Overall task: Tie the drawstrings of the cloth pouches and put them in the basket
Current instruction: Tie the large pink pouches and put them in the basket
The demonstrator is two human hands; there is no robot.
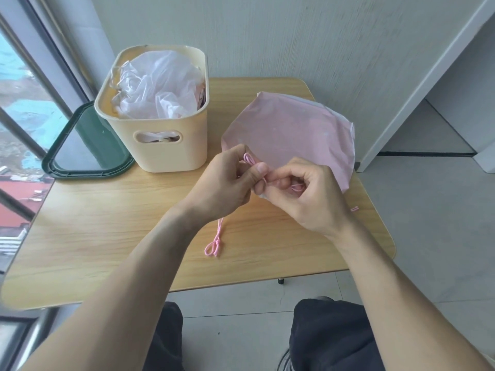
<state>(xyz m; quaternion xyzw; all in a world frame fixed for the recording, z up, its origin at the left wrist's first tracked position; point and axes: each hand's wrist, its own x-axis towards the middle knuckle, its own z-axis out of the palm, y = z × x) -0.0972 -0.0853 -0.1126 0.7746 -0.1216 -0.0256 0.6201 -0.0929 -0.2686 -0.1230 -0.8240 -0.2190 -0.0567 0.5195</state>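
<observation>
Pale wall panels (308, 36) are closing off the room at twelve o'clock, a window (24, 108) is running down the nine o'clock side, and grey floor tiles (434, 236) are showing at three. Filling the middle, the wooden table (107, 223) is carrying everything. At eleven o'clock on it a cream basket (160, 145) is sitting, already stuffed with white plastic, and beside it, toward nine, a dark green lid (80, 151) is lying flat. At one o'clock the pink pouch (289, 129) is lying on the table, its mouth turned toward the person.

Just at that mouth, the left hand (227, 183) is pinching a small loop of the pink drawstring (250, 160), while the right hand (305, 194) is curling round the other strand; both grips are narrow and holding cord. A knotted cord end (214, 247) is trailing toward six o'clock.

To tie this well, I judge the loop should be kept small and close to the pouch mouth, with both strands pulled evenly so the knot is seating snugly rather than slipping.
</observation>
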